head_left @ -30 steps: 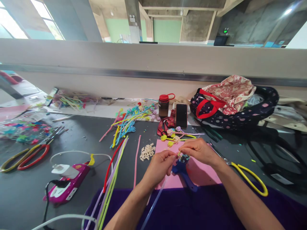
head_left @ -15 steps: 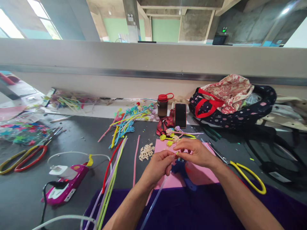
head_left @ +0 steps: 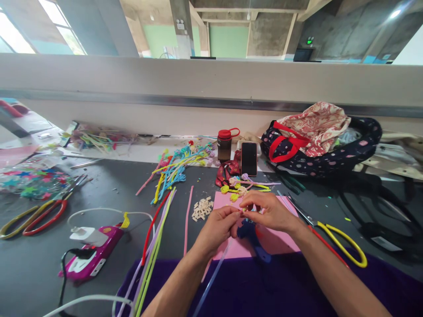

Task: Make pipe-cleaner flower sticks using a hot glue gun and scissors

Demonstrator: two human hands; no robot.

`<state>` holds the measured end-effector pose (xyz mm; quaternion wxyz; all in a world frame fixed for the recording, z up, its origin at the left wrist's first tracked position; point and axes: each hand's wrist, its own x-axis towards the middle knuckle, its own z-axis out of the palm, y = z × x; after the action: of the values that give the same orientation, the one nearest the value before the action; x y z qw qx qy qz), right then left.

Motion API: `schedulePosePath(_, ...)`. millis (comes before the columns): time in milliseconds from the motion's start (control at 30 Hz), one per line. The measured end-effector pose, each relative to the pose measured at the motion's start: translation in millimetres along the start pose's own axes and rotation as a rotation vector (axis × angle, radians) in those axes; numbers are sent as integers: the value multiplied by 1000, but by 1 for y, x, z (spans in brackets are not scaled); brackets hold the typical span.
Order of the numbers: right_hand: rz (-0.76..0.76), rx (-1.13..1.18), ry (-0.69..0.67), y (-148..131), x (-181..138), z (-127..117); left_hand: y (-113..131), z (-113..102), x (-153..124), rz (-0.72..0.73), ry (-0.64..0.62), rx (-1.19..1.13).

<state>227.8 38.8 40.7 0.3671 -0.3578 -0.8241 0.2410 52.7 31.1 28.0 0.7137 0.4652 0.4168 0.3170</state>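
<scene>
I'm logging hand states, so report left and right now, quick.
Left hand: pinched closed; what it holds can't be told.
Right hand: pinched closed, apparently on a tiny yellowish piece.

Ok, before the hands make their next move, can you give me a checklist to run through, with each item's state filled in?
1. Hands together: ok; the left hand and right hand meet in a pinch at a small yellowish piece.
2. Shape of that piece: cannot tell; fingers hide most of it.
3. Blue tool fully in sight: not ok; the hands cover its far end.
4. Pile of whitish pieces uncovered: ok; it lies beside the pink sheet.
5. Right-side scissors clear of the right forearm: cannot tell; the forearm overlaps them in view, so contact is unclear.
</scene>
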Motion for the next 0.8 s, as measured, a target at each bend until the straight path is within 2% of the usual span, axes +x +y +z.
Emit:
schedulePosePath(367, -72, -8, 19, 4, -1, 2, -1, -3, 0, -32, -16, -20)
schedulePosePath(600, 115, 104, 11, 4, -3, 2, -5, -6, 1, 53, -2, -17)
schedulePosePath(800, 228, 251, 40, 6, -3, 14, -9, -8, 4, 63, 24, -27)
